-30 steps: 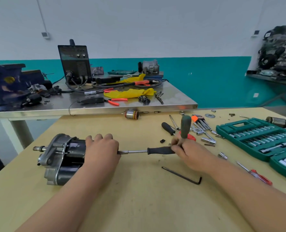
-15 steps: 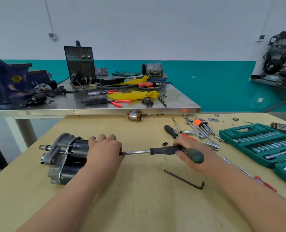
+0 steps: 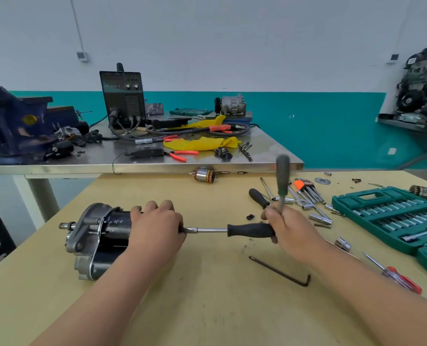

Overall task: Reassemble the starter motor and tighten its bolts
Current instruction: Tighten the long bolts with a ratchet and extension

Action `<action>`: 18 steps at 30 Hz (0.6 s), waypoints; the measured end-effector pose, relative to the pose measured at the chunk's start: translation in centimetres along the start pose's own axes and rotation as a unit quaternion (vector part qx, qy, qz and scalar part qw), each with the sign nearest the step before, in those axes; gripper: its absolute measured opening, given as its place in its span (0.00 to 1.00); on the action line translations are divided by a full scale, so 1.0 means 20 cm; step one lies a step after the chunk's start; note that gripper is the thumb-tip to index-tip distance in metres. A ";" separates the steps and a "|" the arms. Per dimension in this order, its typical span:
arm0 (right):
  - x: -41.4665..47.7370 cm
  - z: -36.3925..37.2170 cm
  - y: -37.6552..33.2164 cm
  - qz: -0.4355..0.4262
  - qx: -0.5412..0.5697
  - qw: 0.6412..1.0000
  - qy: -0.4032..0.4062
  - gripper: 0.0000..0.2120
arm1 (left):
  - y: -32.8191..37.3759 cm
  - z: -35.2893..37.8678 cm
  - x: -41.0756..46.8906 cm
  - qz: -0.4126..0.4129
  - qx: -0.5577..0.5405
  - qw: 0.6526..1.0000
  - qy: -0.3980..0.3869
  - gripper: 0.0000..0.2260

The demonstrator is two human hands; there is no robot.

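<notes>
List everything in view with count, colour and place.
starter motor: 1, black and silver, wooden table left
driver: 1, black handle, steel shaft, from motor to right hand
grey-green handle: 1, upright above right hand
hex key: 1, black, table front
socket case: 1, teal, table right
armature: 1, copper and silver, table far edge
welder: 1, black, steel bench
left hand: 1, bare, grips starter motor
right hand: 1, bare, grips driver
</notes>
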State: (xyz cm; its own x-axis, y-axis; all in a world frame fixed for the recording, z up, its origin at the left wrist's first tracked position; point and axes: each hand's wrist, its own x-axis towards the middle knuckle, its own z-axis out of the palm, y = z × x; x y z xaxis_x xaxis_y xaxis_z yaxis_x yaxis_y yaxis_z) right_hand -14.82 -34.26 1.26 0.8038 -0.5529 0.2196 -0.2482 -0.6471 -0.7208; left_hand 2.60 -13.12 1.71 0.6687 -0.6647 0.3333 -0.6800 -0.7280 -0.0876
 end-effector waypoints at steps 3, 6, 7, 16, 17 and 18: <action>0.02 0.01 -0.04 0.330 0.280 0.893 -0.122 0.20 | 0.01 0.00 0.00 0.001 0.009 1.000 -0.009 0.10; -0.01 0.02 0.01 0.221 0.136 0.959 -0.115 0.19 | 0.03 0.00 0.01 0.001 0.027 0.999 -0.019 0.10; -0.03 0.02 0.02 0.128 0.040 0.987 -0.088 0.16 | 0.03 0.00 0.01 0.002 0.029 0.999 -0.022 0.10; 0.00 0.02 -0.04 0.324 0.324 0.876 -0.151 0.20 | -0.01 -0.01 -0.01 -0.021 -0.006 1.000 -0.002 0.10; -0.02 0.02 -0.02 0.298 0.274 0.901 -0.158 0.20 | -0.01 -0.01 -0.01 -0.023 -0.008 1.000 -0.002 0.10; -0.03 0.03 0.00 0.225 0.166 0.948 -0.154 0.19 | -0.01 -0.02 0.00 -0.023 -0.005 1.000 -0.002 0.10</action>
State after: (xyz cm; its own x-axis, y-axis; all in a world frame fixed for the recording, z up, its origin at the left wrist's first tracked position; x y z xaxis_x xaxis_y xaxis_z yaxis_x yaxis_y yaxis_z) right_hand -14.99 -33.64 0.84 0.7894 -0.5215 -0.3237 -0.4599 -0.1533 -0.8746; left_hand 2.61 -12.85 1.99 0.7012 -0.6305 0.3328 -0.6509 -0.7566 -0.0620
